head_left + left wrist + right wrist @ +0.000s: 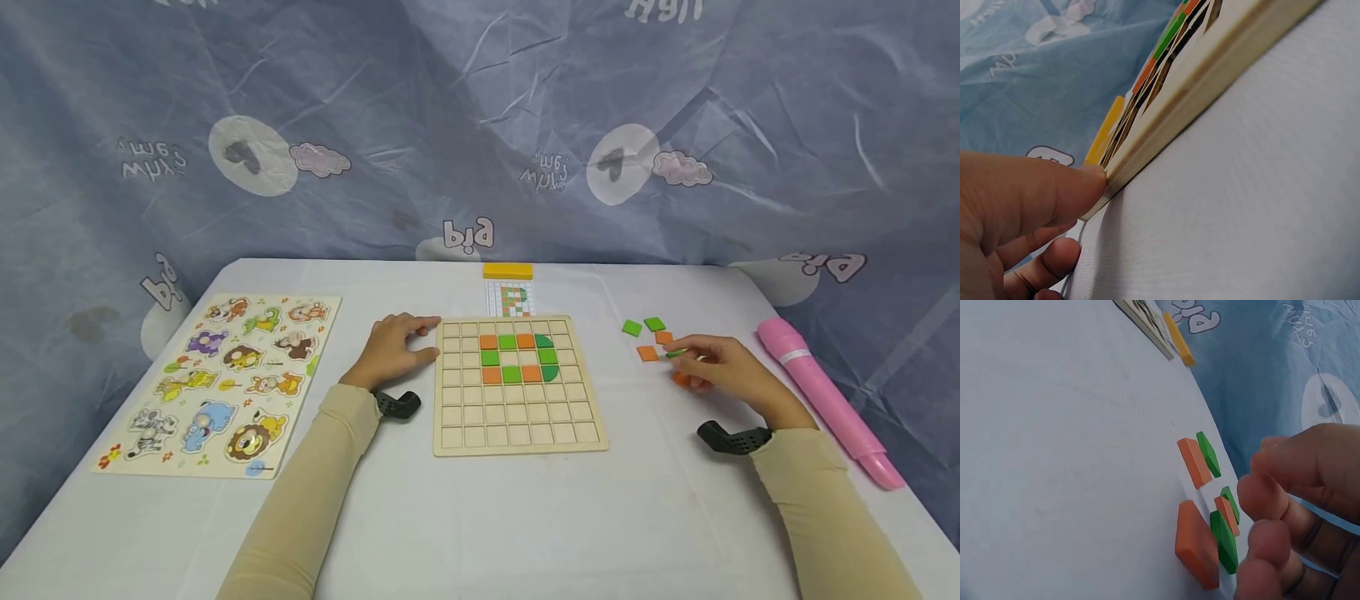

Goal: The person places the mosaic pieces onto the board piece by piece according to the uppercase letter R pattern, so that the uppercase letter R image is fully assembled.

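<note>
The wooden grid board (pixel 480 417) lies flat, with orange, green and rounded dark green tiles (pixel 550 373) forming a ring in its upper part. At the board's upper left edge is my left hand (pixel 393 350), thumb and index finger spread; in the left wrist view the thumb (pixel 1047 194) meets the side near a corner. My right hand (pixel 716 371) hovers over loose tiles, fingers bent with nothing between them. A green tile (pixel 1224 542) and an orange tile (pixel 1197 547) are closest to its fingertips, with more orange and green tiles (pixel 632 327) beyond.
A pattern card (pixel 510 298) and a yellow block (pixel 507 271) sit behind the board. An animal puzzle board (pixel 225 383) lies at the left, a pink tube-shaped object (pixel 828 400) at the right. Printed grey-blue cloth (pixel 465 108) hangs behind the white table.
</note>
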A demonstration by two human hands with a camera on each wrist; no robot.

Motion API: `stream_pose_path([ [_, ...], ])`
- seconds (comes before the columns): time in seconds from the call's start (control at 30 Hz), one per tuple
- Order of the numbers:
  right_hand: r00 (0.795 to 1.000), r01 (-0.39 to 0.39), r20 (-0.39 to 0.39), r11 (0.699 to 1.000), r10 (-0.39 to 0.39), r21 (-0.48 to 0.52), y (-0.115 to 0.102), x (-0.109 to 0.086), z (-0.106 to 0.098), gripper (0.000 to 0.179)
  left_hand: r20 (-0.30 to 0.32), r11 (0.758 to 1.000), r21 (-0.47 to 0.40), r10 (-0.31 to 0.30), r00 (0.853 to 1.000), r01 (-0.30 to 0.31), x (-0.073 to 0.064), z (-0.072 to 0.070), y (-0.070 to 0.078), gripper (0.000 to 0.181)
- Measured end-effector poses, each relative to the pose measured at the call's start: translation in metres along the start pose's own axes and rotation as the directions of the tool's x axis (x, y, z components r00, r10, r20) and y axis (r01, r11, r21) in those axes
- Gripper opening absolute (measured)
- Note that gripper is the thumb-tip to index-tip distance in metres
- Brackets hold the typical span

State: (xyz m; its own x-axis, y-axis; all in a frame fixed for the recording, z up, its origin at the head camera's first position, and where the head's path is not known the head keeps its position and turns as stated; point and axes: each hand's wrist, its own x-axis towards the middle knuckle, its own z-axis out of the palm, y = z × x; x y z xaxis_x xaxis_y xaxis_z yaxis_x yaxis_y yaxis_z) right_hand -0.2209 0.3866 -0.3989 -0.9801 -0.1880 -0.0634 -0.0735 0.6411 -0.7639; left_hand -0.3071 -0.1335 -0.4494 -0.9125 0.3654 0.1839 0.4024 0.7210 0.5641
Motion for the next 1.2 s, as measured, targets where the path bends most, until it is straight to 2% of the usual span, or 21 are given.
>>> stream_pose_path([
  [0.33,0.990,-0.093,-0.114,0.993,0.084,-0.071,0.015,0.000,-0.006,0.035,0.002,1.000,0.002,-0.001,1.000,0.001,0.002,0.001,-0.002,0.058],
  [0.5,0.984,-0.100,-0.157,0.990,0.084,-0.102,0.025,0.002,-0.005,0.036,-0.004,1.000,-0.004,0.003,1.000,-0.003,0.002,0.000,0.000,0.057],
  [0.77,0.994,-0.023,-0.107,0.988,0.006,-0.155,0.029,0.007,-0.004,0.039,0.007,1.000,0.011,-0.005,1.000,0.005,0.001,-0.001,0.000,0.058],
  [0.97,0.995,-0.033,-0.104,0.975,0.010,-0.221,0.027,0.008,-0.003,0.038,-0.007,1.000,0.000,0.001,1.000,-0.001,0.000,-0.001,-0.002,0.057],
  [1.2,0.994,-0.038,-0.111,0.977,0.015,-0.209,0.031,0.005,-0.004,0.035,-0.012,1.000,-0.016,0.016,1.000,-0.016,-0.001,0.000,0.000,0.056],
])
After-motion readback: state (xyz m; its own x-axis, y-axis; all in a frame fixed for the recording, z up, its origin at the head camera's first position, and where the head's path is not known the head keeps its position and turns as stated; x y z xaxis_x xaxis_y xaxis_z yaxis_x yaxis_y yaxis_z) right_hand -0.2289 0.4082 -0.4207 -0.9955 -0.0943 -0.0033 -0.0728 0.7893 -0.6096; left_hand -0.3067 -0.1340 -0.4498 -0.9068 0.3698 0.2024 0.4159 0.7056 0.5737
